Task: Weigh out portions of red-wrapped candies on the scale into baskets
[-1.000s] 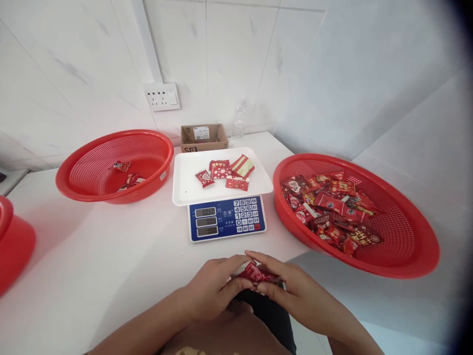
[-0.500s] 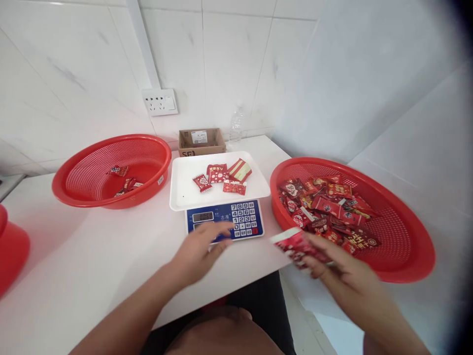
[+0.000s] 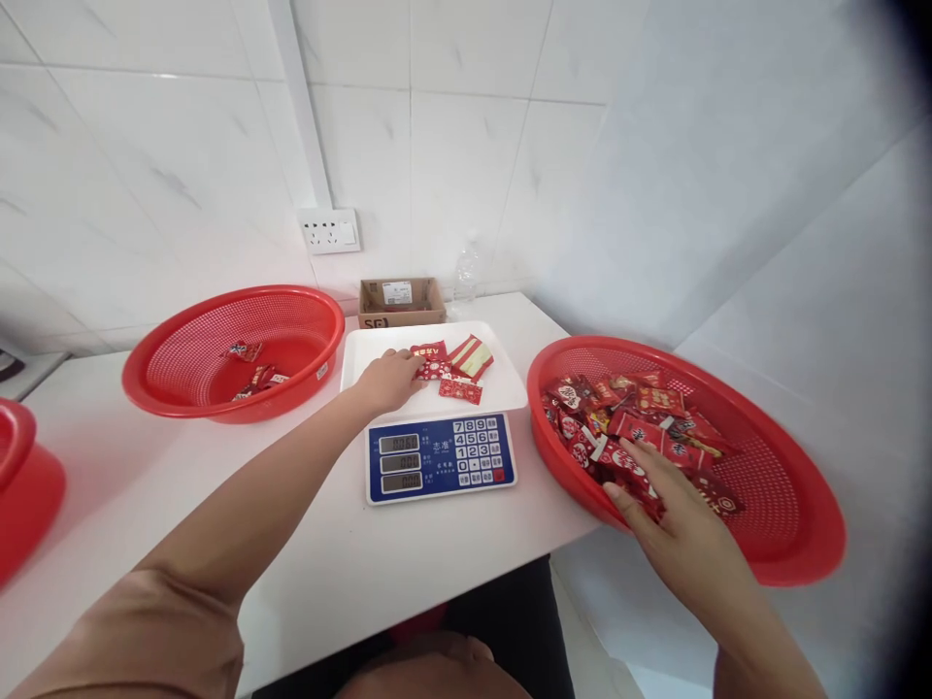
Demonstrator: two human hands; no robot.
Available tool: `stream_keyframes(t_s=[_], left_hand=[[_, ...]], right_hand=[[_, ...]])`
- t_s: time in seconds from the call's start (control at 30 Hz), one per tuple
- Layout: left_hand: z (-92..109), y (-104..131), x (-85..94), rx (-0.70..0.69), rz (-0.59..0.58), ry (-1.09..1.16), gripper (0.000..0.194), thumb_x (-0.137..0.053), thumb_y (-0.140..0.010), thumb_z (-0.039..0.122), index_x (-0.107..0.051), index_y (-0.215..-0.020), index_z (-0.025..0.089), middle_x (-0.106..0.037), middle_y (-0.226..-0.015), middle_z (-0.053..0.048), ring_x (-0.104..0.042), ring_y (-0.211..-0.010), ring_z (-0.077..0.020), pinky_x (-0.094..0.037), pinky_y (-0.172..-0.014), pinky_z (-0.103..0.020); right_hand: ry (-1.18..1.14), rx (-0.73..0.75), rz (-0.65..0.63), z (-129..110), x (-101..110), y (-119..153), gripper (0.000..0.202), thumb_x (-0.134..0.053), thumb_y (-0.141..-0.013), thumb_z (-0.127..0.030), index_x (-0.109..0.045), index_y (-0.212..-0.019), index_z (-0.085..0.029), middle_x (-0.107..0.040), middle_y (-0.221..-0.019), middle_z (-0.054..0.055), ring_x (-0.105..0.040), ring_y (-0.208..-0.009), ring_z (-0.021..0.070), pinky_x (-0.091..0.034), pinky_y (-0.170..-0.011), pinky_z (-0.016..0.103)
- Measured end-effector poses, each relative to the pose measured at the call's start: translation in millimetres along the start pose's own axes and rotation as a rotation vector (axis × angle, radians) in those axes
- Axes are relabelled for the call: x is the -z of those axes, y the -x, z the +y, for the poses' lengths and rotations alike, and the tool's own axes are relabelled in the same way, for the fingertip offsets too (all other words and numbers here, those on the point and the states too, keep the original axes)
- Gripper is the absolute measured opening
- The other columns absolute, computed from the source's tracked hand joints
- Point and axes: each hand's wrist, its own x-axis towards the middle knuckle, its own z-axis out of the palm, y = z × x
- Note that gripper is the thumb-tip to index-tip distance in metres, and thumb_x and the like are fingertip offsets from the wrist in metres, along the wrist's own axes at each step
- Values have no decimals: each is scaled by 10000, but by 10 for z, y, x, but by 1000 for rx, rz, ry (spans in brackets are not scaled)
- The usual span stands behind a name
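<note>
My left hand (image 3: 389, 381) rests on the white tray (image 3: 502, 388) of the scale, fingers bent down at the left of several red candy packets (image 3: 435, 369). What its fingertips hold is hidden under the hand. Beside them lies a red packet with cream stripes (image 3: 472, 356). At the near side of the right red basket (image 3: 793, 505), my right hand (image 3: 677, 515) has thumb and fingers apart over a red-and-white snack packet (image 3: 630, 466) lying on the pile. The blue scale panel (image 3: 441, 461) is in front of the tray.
Another red basket (image 3: 240, 408) with a few packets stands at the left. Part of a red container (image 3: 29, 505) shows at the left edge. Behind the tray are a cardboard box (image 3: 404, 316) and a clear bottle (image 3: 466, 272). A tiled wall backs the table.
My left hand has moved from over the scale panel up onto the tray, covering a small packet there. My right hand has brought its packet into the right basket and let go of it.
</note>
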Motion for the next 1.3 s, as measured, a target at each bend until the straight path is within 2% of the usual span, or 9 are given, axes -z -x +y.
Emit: stream_keyframes(t_s=[0.4,0.53,0.63,0.73,0.87,1.0,1.13,1.2,1.3], left_hand=[[3,283,181,162,124,-107,323,-330,-852,76,-567,-1066,122,-599,-1051,-150,-573,-970,-261,-462,-769,-362],[416,681,267,90,144,41,317,-276,-930,212,-578,-1025,200,-650,-986,-45,-611,-877,-164,-467,-741,-260],[849,1016,147,-219,-57,473,269,-349,-911,216,-615,-951,198,-671,-930,-23,-610,-830,-138,-453,-724,-230],[1101,1232,-32,-276,-161,684,270,-367,-901,220,-634,-909,181,-661,-859,-31,-585,-774,-132,-429,-699,-230],[1076,1357,-202,-108,-241,952,252,-447,-874,312,-596,-1052,216,-608,-782,11,-527,-691,-108,-405,-658,-221],[962,1457,-319,15,-350,1107,299,-521,-822,355,-556,-1083,213,-527,-745,35,-471,-659,-99,-388,-645,-228],[946,1536,-396,108,-339,1204,231,-442,-830,213,-543,-1038,200,-484,-788,20,-440,-683,-104,-385,-659,-242],[954,1559,-408,111,-296,1230,292,-413,-797,111,-523,-1051,202,-492,-875,-2,-460,-763,-117,-395,-722,-258],[958,1590,-410,51,-209,1261,332,-411,-794,78,-499,-1084,213,-504,-986,-32,-479,-900,-145,-399,-820,-297]], right_hand=[[-22,5,105,-37,14,26,496,-433,-837,-497,-539,-1233,-218,-527,-1316,89,-454,-1229,301,-407,-985,492],[-198,51,159,-241,41,157,471,-496,-830,-456,-503,-1262,-269,-567,-1266,79,-560,-1119,275,-489,-898,433],[-428,289,-112,-471,27,287,480,-516,-844,-388,-440,-1308,-289,-608,-1217,67,-627,-1015,203,-537,-814,317],[-401,417,-242,-639,8,383,287,-511,-851,-353,-597,-1118,-292,-690,-1059,30,-651,-951,174,-535,-796,273],[-268,192,-77,-566,71,368,277,-473,-847,-440,-680,-947,-286,-718,-938,23,-664,-887,202,-531,-791,310],[-27,-187,218,-317,233,161,480,-482,-789,-560,-634,-1115,-241,-682,-1054,86,-628,-978,289,-493,-848,447],[126,-62,273,-309,258,85,606,-424,-804,-550,-510,-1279,-182,-529,-1302,137,-451,-1216,338,-377,-970,539],[2,2,160,-439,172,188,568,-439,-796,-554,-546,-1229,-203,-558,-1271,120,-488,-1183,309,-400,-965,507],[-344,53,-442,-717,-23,422,522,-501,-804,-499,-508,-1265,-253,-629,-1170,91,-612,-1010,230,-511,-842,393]])
